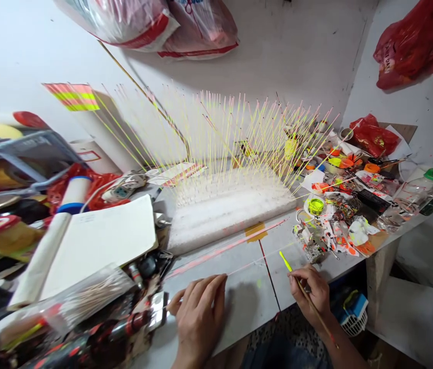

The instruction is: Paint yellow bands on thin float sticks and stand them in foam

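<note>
Head view: 2 bare hands work at the near edge of a white-topped bench. The left hand (197, 320) lies palm-down, fingers close together, with its fingertips at the end of a thin pale stick (258, 266) that runs across the bench top; whether they clamp it or only touch it, I cannot tell. The right hand (310, 292) pinches a long thin rod (308, 292) between thumb and fingers, its neon yellow tip (285, 261) pointing up the bench, just clear of the pale stick. Beyond them, dozens of slender pink and yellow painted sticks (231, 133) stand in a white foam block (227, 215), and an open cup of neon yellow paint (316, 206) sits among paint-spattered scraps. Risks: the pale stick looks thin enough to bow or roll if the left hand presses unevenly, and the yellow tip could smear it if it touches. A careless reach toward the paint could brush the upright sticks, knocking them together and marking any wet coats. The cup could tip among the crowded clutter, and a sleeve could drag through it.
</note>
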Available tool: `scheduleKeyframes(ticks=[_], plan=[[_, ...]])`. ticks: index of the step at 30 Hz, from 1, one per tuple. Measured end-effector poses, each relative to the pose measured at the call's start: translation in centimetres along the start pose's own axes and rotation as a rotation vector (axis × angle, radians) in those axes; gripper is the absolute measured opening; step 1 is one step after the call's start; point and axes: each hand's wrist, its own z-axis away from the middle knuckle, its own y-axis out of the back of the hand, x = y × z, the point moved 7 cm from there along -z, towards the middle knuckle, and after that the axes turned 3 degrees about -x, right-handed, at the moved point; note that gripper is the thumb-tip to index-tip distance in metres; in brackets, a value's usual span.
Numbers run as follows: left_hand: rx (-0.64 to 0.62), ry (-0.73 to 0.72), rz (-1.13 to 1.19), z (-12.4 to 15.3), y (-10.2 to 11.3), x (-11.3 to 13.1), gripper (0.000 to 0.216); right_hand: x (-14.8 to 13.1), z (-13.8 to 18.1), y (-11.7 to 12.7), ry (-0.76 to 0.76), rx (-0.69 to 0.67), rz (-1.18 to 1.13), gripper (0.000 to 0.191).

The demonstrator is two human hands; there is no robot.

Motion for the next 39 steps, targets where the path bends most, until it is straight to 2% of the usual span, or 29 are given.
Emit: scheduleKeyframes(ticks=[10,17,21,29,39], plan=[[0.008,0.033,0.018,0.2,0.1,0.1,0.01,-0.1,-0.3,-0.4,0.006,0.003,0.035,0.008],[-0.037,0.02,0.023,0.6,-0.2,-0.2,0.015,1.3,0.7,-0.3,-0.084,0.019,0.04,0.008],[-0.017,0.021,0.036,0.4,0.0,0.0,0.015,1.3,0.9,-0.1,-0.12,0.021,0.025,0.007],[-0.041,0.032,0.032,0.6,-0.2,-0.1,0.016,-0.4,1.0,-1.2,-0.029,-0.022,-0.039,0.007],[0.019,0.048,0.023,0.0,0.4,0.6,0.013,-1.0,0.8,-2.5,0.014,-0.052,-0.022,0.007]])
